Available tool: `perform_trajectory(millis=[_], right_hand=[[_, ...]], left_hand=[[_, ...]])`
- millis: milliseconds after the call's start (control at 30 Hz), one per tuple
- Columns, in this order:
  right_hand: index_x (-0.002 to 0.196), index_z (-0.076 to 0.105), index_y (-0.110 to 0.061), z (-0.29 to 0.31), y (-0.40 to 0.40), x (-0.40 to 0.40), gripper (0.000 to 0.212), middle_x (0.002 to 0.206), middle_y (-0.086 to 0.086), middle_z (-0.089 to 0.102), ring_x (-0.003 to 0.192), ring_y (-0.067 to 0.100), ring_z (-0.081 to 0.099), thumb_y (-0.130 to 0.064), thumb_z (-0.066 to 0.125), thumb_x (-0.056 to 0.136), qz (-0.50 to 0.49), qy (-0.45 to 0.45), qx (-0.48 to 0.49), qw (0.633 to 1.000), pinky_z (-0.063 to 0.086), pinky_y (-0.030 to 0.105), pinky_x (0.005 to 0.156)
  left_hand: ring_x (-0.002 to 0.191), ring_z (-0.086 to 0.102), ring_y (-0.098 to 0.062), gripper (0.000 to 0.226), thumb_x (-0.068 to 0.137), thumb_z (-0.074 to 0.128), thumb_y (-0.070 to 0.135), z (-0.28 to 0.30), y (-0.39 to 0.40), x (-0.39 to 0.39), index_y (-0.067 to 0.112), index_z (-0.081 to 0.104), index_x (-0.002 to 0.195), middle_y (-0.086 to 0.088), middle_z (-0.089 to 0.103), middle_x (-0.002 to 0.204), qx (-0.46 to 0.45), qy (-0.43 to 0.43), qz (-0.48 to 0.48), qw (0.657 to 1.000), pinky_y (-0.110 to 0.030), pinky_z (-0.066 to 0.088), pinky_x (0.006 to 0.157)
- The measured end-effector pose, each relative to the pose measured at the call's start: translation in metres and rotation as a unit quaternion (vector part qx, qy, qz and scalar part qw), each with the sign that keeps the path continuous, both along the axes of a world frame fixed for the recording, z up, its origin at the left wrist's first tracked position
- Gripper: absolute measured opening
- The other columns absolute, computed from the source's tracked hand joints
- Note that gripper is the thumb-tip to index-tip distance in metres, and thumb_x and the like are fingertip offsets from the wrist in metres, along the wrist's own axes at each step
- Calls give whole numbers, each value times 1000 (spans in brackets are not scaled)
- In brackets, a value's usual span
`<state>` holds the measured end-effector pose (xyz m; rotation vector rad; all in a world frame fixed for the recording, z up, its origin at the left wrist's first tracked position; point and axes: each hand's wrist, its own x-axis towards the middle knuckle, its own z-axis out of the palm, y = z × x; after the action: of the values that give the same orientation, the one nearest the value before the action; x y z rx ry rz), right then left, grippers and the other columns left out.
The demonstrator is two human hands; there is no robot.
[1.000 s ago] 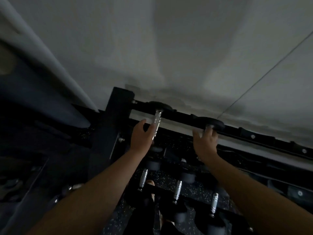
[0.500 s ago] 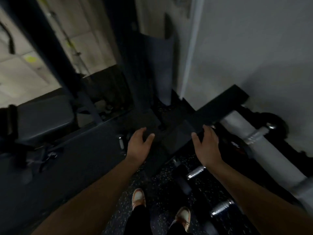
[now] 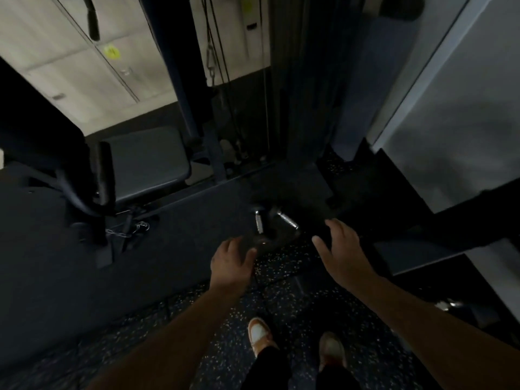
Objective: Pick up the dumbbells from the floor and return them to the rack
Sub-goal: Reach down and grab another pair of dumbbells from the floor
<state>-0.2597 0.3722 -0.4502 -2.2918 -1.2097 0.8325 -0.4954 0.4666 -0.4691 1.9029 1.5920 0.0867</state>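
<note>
Two black dumbbells lie side by side on the dark floor ahead of me, their chrome handles catching light: the left dumbbell and the right dumbbell. My left hand hovers just short of them, fingers loosely curled and holding nothing. My right hand is to their right, fingers spread and empty. The black rack runs along the right side by the wall, and another chrome handle shows low on it.
A padded bench and black machine frame stand at the left, with a chain and straps on the floor. A cable machine column rises ahead. My two shoes stand on speckled rubber flooring.
The view has swung from the rack's top rail, where both hands left dumbbells, round to the left and down to the floor. Both hands are now empty and stretched toward the two floor dumbbells.
</note>
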Motion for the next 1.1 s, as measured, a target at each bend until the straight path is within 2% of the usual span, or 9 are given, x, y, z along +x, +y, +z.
perform_trajectory(millis=[100, 333, 500, 600, 700, 800, 900, 1100], right_hand=[[144, 39, -1, -43, 22, -3, 61, 149, 21, 40, 139, 34, 30, -37, 55, 97, 25, -29, -23, 999, 26, 43, 113], [146, 36, -7, -171, 93, 13, 63, 151, 18, 38, 140, 31, 28, -43, 49, 97, 77, -39, -65, 994, 27, 40, 113], [134, 49, -5, -296, 157, 26, 61, 135, 16, 53, 129, 30, 43, -48, 49, 91, 103, 1, -91, 991, 40, 41, 107], [135, 48, -6, -362, 176, 30, 61, 134, 14, 54, 130, 28, 43, -47, 55, 90, 95, 21, -110, 989, 42, 42, 106], [136, 47, -4, -433, 196, 37, 64, 130, 17, 58, 126, 30, 45, -47, 58, 90, 125, 0, -125, 984, 43, 40, 103], [139, 44, -3, -503, 217, 46, 66, 136, 20, 53, 128, 33, 44, -45, 58, 91, 140, -38, -133, 980, 42, 40, 102], [143, 40, -1, -567, 239, 54, 69, 142, 22, 47, 133, 35, 40, -44, 59, 93, 138, -52, -131, 980, 36, 41, 107], [145, 35, -1, -651, 261, 52, 72, 146, 23, 42, 134, 37, 36, -44, 58, 93, 126, -39, -156, 979, 31, 41, 109]], left_hand=[[125, 49, -32, 51, 96, 55, 43, -39, 29, -3, 10, 52, 135, -14, 55, 135, -15, 28, -21, 999, -41, 38, 102], [116, 51, -34, 44, 95, 56, 40, -155, 94, 17, 7, 57, 124, -15, 58, 125, -41, 60, -38, 997, -47, 40, 98], [127, 45, -25, 46, 98, 47, 44, -277, 152, 42, 16, 51, 134, -8, 56, 136, -49, 62, -25, 997, -43, 37, 103], [127, 48, -29, 49, 95, 54, 41, -342, 175, 55, 10, 53, 134, -12, 58, 133, -61, 38, 2, 997, -45, 38, 104], [124, 50, -33, 51, 93, 59, 40, -416, 200, 71, 6, 55, 131, -17, 61, 128, -68, 26, 6, 997, -47, 40, 103], [124, 49, -29, 54, 94, 52, 47, -490, 221, 88, 9, 53, 132, -15, 59, 131, -78, 30, -17, 996, -47, 40, 102], [129, 47, -32, 62, 93, 54, 48, -555, 236, 100, 8, 47, 139, -16, 54, 138, -76, -2, -2, 997, -50, 38, 106], [133, 41, -35, 72, 92, 59, 48, -640, 246, 112, 6, 37, 146, -20, 45, 145, -80, -26, 28, 996, -49, 37, 109]])
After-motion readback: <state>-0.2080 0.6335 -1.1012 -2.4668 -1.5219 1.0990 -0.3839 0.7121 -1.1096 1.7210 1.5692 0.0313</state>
